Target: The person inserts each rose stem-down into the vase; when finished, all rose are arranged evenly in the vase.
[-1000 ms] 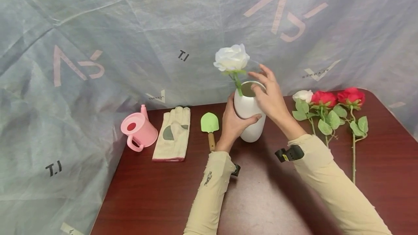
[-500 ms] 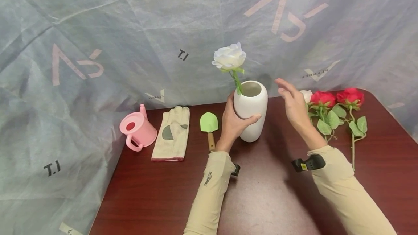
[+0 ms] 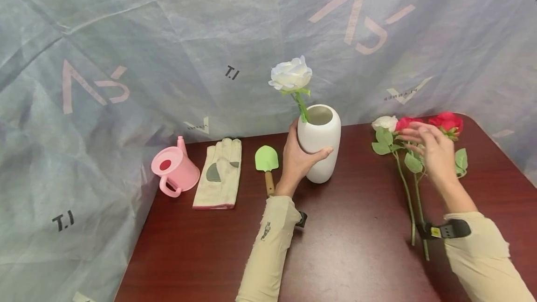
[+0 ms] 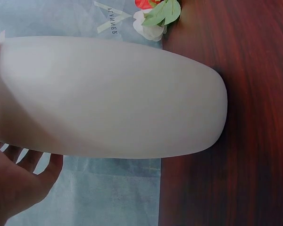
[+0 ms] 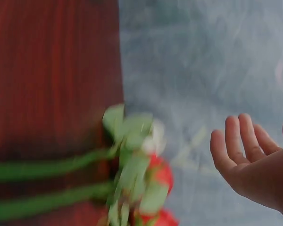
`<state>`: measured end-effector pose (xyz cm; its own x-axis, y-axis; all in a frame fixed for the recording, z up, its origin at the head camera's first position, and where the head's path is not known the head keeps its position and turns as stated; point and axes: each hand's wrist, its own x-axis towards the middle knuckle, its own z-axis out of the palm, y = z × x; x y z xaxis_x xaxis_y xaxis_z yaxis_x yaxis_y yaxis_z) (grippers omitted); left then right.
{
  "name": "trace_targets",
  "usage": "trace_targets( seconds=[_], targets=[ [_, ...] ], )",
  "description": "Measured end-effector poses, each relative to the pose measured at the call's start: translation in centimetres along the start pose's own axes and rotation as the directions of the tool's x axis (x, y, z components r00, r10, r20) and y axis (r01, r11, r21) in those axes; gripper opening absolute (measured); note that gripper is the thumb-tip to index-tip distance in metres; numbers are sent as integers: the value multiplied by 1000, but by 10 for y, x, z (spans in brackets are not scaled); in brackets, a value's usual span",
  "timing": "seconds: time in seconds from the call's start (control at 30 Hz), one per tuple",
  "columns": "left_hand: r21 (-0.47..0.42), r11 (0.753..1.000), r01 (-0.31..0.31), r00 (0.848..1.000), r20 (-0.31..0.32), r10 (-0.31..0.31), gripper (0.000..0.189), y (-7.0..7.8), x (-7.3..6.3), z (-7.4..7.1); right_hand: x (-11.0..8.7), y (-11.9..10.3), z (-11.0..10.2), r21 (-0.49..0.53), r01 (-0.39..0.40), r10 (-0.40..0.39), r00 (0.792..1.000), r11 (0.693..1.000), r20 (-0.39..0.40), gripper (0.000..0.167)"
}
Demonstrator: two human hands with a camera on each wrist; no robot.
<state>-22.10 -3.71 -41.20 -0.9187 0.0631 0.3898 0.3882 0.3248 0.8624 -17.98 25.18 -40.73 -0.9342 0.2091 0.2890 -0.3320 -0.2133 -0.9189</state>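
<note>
My left hand (image 3: 299, 155) grips the side of a white vase (image 3: 322, 146), its thumb across the front; the left wrist view shows the vase (image 4: 113, 99) filling most of the picture. A white rose (image 3: 290, 76) stands in the vase, leaning left against the rim. Over the flowers on the right of the table, my right hand (image 3: 436, 155) hovers with fingers loosely extended and nothing in them. Beneath and beside it lie another white rose (image 3: 384, 124) and two red roses (image 3: 446, 122), partly covered by the hand. In the right wrist view these flowers are blurred.
To the left on the dark red table (image 3: 201, 255) are a pink watering can (image 3: 178, 171), a pair of pale work gloves (image 3: 219, 176) and a small green trowel (image 3: 267, 160) with a wooden handle. A grey cloth backdrop (image 3: 168, 36) hangs behind the table.
My right hand has moved away from the vase's mouth, rightward to above the lying roses. The left hand keeps its grip on the vase, and the white rose stays in it.
</note>
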Motion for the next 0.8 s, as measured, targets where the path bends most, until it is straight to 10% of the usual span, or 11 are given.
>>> trace_targets(
  seconds=[0.4,0.6,0.8],
  targets=[
    [28,1000,0,1000,-14,0,97,1,2,0,-29,0,-88,-181,-175,136,969,968,-208,13],
    [24,1000,5,1000,-9,-5,96,1,1,0,-44,11,-116,-261,-331,239,914,907,-328,15],
    [11,1000,-2,1000,-10,2,97,2,1,0,-53,41,-155,-450,-447,388,895,773,-223,22]
  ],
)
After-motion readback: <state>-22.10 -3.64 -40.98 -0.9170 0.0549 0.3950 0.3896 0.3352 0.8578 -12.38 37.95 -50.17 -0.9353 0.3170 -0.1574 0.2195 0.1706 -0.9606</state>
